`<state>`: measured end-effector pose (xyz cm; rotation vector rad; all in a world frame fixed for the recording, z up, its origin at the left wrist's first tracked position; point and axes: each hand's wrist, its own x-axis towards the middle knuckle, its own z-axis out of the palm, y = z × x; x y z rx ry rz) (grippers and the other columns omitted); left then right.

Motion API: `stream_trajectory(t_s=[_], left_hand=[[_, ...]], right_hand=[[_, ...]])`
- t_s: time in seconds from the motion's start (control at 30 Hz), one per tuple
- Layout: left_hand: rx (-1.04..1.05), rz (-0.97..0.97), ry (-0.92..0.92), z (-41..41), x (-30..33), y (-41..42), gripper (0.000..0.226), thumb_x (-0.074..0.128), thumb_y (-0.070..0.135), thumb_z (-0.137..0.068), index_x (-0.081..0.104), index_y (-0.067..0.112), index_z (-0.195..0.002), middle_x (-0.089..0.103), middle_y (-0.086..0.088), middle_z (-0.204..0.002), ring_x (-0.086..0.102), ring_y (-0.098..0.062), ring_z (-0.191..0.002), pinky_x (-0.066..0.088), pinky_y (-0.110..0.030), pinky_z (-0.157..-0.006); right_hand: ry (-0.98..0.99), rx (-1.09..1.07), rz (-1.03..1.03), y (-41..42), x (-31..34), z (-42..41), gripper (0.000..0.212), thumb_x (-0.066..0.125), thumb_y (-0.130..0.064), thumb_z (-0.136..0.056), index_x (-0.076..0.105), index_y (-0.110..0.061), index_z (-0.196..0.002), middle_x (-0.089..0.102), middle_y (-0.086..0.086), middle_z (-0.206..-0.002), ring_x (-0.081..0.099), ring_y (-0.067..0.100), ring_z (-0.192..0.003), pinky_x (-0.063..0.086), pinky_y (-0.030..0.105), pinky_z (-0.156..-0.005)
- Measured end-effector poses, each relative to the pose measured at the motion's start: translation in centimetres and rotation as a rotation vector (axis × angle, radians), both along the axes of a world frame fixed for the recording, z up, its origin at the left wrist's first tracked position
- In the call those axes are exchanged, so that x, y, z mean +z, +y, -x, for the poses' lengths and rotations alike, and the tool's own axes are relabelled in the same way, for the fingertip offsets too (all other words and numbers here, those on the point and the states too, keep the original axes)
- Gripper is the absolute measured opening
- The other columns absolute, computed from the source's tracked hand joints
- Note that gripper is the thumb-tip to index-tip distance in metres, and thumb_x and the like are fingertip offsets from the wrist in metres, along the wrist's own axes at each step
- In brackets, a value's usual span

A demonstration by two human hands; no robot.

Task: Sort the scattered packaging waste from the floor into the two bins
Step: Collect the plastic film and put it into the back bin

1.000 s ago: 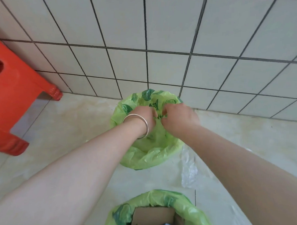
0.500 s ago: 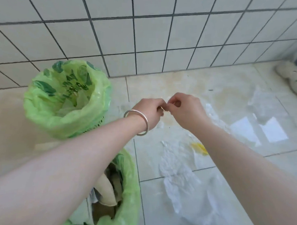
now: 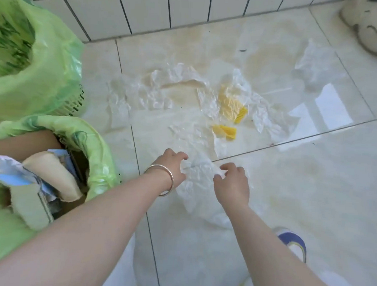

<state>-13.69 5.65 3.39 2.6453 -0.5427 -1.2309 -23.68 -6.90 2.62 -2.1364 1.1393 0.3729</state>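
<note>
Two bins lined with green bags stand at the left: the far bin [image 3: 46,71] against the tiled wall, and the near bin [image 3: 94,147] stuffed with cardboard and paper. Clear plastic wrapping lies scattered on the floor, one crumpled sheet [image 3: 142,95] near the far bin. Another wrapper has yellow print [image 3: 230,105], and a yellow scrap [image 3: 224,131] lies just below it. My left hand [image 3: 171,166], with a bracelet on its wrist, and my right hand [image 3: 231,183] curl their fingers on either side of a crumpled clear plastic sheet [image 3: 198,178] on the floor, pinching its edges.
More clear plastic [image 3: 314,66] lies at the far right near a pair of pale slippers [image 3: 369,29]. My shoe [image 3: 293,244] stands at the lower right. The tiled wall [image 3: 146,9] runs along the back.
The view has swung from the far bin to the floor on the right. Both hands left the bin, came down and took hold of a clear plastic sheet.
</note>
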Motion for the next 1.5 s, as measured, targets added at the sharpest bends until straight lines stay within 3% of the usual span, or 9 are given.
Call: stream_trajectory(t_s=[0.3,0.43,0.57,0.73,0.97,1.17,1.3,1.43,1.5], left_hand=[[0.091,-0.034,-0.018,3.9,-4.8,0.0,0.090,0.070,0.044,-0.077,0.012,0.044,-0.146,-0.003,0.002,-0.154,0.018,-0.027,-0.137,0.032,-0.033,-0.109],[0.139,-0.021,-0.070,4.5,-6.2,-0.4,0.097,0.072,0.046,-0.073,0.007,0.048,-0.145,-0.005,0.003,-0.153,0.015,-0.027,-0.137,0.036,-0.035,-0.108],[0.102,-0.050,-0.198,4.4,-6.6,-0.8,0.096,0.070,0.054,-0.071,0.007,0.050,-0.144,-0.003,0.003,-0.153,0.011,-0.027,-0.137,0.046,-0.038,-0.098],[-0.019,-0.108,-0.261,4.5,-6.7,-1.9,0.093,0.065,0.062,-0.071,0.006,0.053,-0.142,-0.009,0.001,-0.155,-0.002,-0.030,-0.143,0.045,-0.040,-0.098],[-0.029,-0.117,-0.209,4.8,-7.6,-2.3,0.077,0.069,0.046,-0.077,0.024,0.049,-0.139,0.011,-0.001,-0.145,0.025,-0.030,-0.123,0.042,-0.027,-0.098],[0.120,-0.019,-0.154,4.2,-7.9,-2.9,0.027,0.061,0.023,-0.086,0.056,0.020,-0.112,0.032,-0.007,-0.124,0.045,-0.027,-0.106,0.043,-0.030,-0.084],[0.083,-0.057,-0.130,2.7,-7.5,-3.1,0.027,0.053,0.034,-0.089,0.059,0.015,-0.108,0.043,-0.009,-0.120,0.052,-0.028,-0.106,0.046,-0.033,-0.085],[0.007,-0.003,-0.204,2.2,-6.5,-3.8,0.024,0.045,0.028,-0.092,0.057,0.010,-0.101,0.057,-0.012,-0.109,0.056,-0.032,-0.100,0.042,-0.033,-0.074],[-0.015,0.036,-0.204,2.0,-5.9,-4.2,0.022,0.045,0.027,-0.093,0.055,0.009,-0.099,0.060,-0.011,-0.107,0.057,-0.032,-0.099,0.040,-0.033,-0.071]], right_hand=[[0.299,-0.075,0.043,2.3,-4.1,2.8,0.073,0.055,-0.042,-0.086,0.015,-0.029,-0.145,0.007,0.006,-0.149,0.025,0.030,-0.126,0.045,0.044,-0.083],[0.271,-0.069,0.022,2.2,-4.9,2.6,0.072,0.053,-0.038,-0.087,0.014,-0.029,-0.146,0.005,0.007,-0.152,0.025,0.030,-0.126,0.045,0.043,-0.085],[0.217,-0.022,0.238,1.4,-5.0,2.7,0.067,0.051,-0.035,-0.088,0.018,-0.030,-0.145,0.010,0.005,-0.153,0.023,0.028,-0.132,0.034,0.042,-0.097],[0.315,-0.152,0.267,0.7,-5.5,3.6,0.068,0.047,-0.028,-0.088,0.010,-0.033,-0.144,-0.004,0.001,-0.154,0.009,0.026,-0.140,0.026,0.054,-0.106],[0.229,-0.512,0.020,0.4,-6.5,4.2,0.065,0.047,-0.007,-0.086,0.023,-0.023,-0.144,0.006,0.005,-0.153,0.021,0.032,-0.129,0.037,0.046,-0.094],[0.049,-0.459,-0.060,-0.2,-7.0,3.5,0.045,0.042,0.007,-0.082,0.050,-0.006,-0.124,0.044,0.014,-0.129,0.045,0.034,-0.115,0.041,0.035,-0.090],[-0.054,-0.476,-0.206,-0.5,-6.2,1.7,0.029,0.044,-0.001,-0.083,0.057,-0.011,-0.108,0.060,0.006,-0.105,0.056,0.027,-0.095,0.044,0.027,-0.075],[-0.142,-0.421,-0.345,-0.8,-5.4,-0.2,0.010,0.050,-0.011,-0.088,0.055,-0.019,-0.085,0.054,-0.009,-0.071,0.051,0.015,-0.071,0.036,0.016,-0.053],[-0.163,-0.381,-0.351,-0.9,-5.1,-1.1,0.020,0.049,-0.013,-0.089,0.049,-0.020,-0.070,0.049,-0.007,-0.064,0.045,0.011,-0.061,0.033,0.019,-0.051]])
